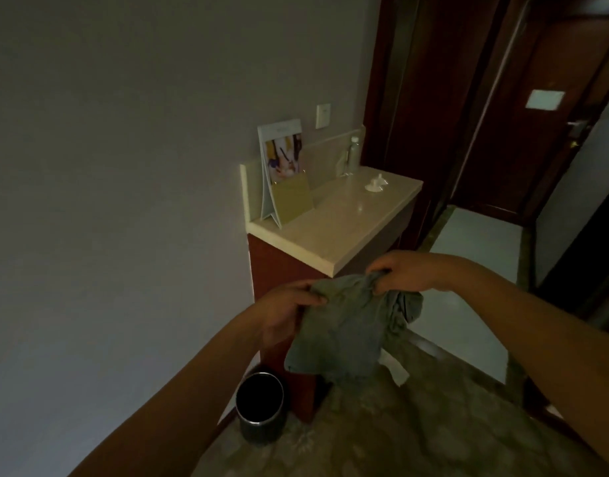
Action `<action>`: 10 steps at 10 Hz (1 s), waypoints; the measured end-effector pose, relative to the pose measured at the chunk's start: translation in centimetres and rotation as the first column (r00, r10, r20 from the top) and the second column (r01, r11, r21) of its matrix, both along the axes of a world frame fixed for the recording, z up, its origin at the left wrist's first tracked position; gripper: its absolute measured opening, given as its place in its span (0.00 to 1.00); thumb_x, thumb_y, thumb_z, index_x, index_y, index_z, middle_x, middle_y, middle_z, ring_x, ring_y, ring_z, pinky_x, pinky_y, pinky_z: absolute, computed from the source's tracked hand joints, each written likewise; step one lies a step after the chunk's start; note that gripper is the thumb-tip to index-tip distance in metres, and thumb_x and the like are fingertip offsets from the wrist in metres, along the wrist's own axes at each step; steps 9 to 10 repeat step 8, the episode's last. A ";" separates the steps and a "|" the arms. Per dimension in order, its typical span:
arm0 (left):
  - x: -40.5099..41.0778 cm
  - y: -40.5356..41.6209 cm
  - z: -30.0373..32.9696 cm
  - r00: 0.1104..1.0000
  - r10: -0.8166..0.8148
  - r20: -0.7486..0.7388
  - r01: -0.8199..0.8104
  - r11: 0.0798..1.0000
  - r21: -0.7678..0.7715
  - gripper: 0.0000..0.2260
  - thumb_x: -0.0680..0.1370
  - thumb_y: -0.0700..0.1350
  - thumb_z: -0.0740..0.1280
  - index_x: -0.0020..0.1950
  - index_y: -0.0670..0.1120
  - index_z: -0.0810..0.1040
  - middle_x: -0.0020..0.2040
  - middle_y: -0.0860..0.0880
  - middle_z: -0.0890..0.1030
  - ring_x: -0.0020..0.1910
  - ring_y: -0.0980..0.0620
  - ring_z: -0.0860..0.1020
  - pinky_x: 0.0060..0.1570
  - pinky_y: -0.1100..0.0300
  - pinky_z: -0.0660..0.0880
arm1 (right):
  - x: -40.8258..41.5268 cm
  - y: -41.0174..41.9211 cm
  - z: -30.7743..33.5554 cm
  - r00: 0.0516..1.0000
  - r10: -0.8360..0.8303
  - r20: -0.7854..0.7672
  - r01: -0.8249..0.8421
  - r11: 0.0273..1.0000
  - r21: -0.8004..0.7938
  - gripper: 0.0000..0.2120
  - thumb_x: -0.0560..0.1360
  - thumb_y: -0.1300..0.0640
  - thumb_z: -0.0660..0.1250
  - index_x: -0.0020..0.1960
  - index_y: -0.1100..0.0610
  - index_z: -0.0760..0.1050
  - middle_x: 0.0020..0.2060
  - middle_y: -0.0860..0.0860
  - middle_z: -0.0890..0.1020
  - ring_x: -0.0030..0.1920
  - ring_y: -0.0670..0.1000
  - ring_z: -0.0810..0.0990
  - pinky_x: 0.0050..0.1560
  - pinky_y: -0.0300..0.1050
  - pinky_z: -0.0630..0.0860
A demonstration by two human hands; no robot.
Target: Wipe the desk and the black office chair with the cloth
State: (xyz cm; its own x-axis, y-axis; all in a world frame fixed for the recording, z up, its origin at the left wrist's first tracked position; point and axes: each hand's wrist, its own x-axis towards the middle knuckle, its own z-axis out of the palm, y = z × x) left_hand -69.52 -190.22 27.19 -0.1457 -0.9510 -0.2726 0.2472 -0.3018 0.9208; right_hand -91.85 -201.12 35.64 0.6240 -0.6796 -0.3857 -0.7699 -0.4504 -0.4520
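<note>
- Two hands in shot, both on the one cloth (344,325). It's a grey-green rag, held up in the air in front of the bench (334,218), not touching it.
- Left hand (285,308) pinches the cloth's upper left edge, thumb on top, fingers curled under.
- Right hand (404,273) has its fingers curled round a bunched bit at the upper right corner. The hands are a little apart with the top edge stretched between them, and the rest of the cloth hangs down in loose folds, more crumpled on the right side.
- The bench has a pale stone-looking top with a low back lip, sitting on a reddish-brown wooden base against the grey wall.
- Stuff on the bench, counted: one standing calendar-type card (280,166) with a colourful picture at the back left, one plain tan card (292,197) leaning right in front of it, one small clear bottle (354,151) at the back right, and one small white thing (377,184) near the right edge (too small to tell what it is).
- One wall switch plate (323,116) above the bench.
- One dark round bin (260,413) on the floor, just beside the bench's base on the left.
- Patterned carpet underfoot, pale tiles further right, and a dark wooden door (554,108) with one white sign on it in the far right background.
- The room is pretty dim overall.
</note>
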 end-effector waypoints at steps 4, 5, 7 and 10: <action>0.4 -20.6 6.5 0.628 0.737 0.249 -0.582 0.658 -0.478 0.11 0.74 0.33 0.70 0.47 0.50 0.80 0.47 0.46 0.82 0.45 0.48 0.80 0.50 0.51 0.79 | 7.5 -25.7 3.8 0.887 0.380 0.263 -0.138 0.760 -0.635 0.15 0.77 0.61 0.69 0.63 0.52 0.80 0.59 0.51 0.80 0.58 0.54 0.78 0.56 0.49 0.74; -0.7 -23.2 1.9 0.592 0.622 0.513 -0.498 0.783 -0.374 0.11 0.77 0.35 0.69 0.54 0.49 0.79 0.54 0.47 0.80 0.49 0.52 0.79 0.53 0.57 0.78 | 6.7 -29.3 -0.9 0.929 0.356 0.097 -0.248 0.797 -0.551 0.17 0.76 0.61 0.69 0.64 0.51 0.80 0.63 0.53 0.79 0.62 0.56 0.77 0.61 0.50 0.74; -2.1 -24.1 -5.7 0.582 0.400 0.708 -0.455 0.882 -0.124 0.14 0.77 0.41 0.71 0.61 0.49 0.81 0.58 0.52 0.78 0.55 0.54 0.76 0.47 0.67 0.72 | 6.1 -32.0 -7.5 0.865 0.441 -0.239 -0.489 0.847 -0.210 0.19 0.82 0.54 0.65 0.72 0.51 0.73 0.69 0.52 0.75 0.65 0.56 0.76 0.64 0.47 0.72; -1.8 -24.2 -5.9 0.566 0.459 0.684 -0.544 0.832 -0.109 0.13 0.76 0.40 0.72 0.61 0.48 0.80 0.56 0.51 0.80 0.55 0.52 0.79 0.55 0.59 0.76 | 7.6 -32.2 -7.8 0.842 0.485 -0.236 -0.531 0.823 -0.201 0.18 0.82 0.55 0.63 0.71 0.51 0.73 0.70 0.54 0.75 0.66 0.57 0.75 0.66 0.50 0.72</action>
